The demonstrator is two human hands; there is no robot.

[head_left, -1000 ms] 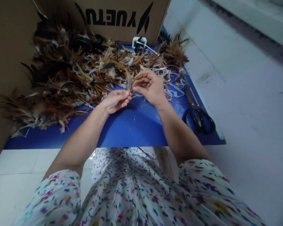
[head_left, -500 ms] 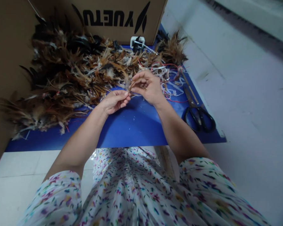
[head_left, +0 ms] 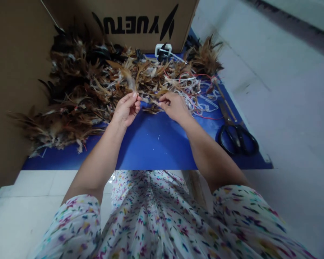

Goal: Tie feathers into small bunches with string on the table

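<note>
My left hand (head_left: 126, 108) is closed in a pinch on a pale brown feather (head_left: 131, 82), which stands up from the thumb and fingertips. To its right, my right hand (head_left: 175, 107) reaches low over the table, thumb and forefinger pinched on a small feather (head_left: 154, 103) at the near edge of the heap. A short gap separates the two hands. Behind and left of them spreads a large heap of brown and black feathers (head_left: 92, 86). White and red strings (head_left: 190, 88) lie tangled just beyond my right hand.
Black-handled scissors (head_left: 239, 139) and a thin stick (head_left: 226, 102) lie at the right of the blue table (head_left: 153, 147). A cardboard box (head_left: 140, 34) stands behind the feathers, another cardboard panel (head_left: 13, 72) at the left. A white plastic piece (head_left: 159, 46) sits near the box.
My hands, close together before, have moved apart. The left now holds its feather upright, and the right has lowered to the heap's near edge. The whole view has shifted slightly.
</note>
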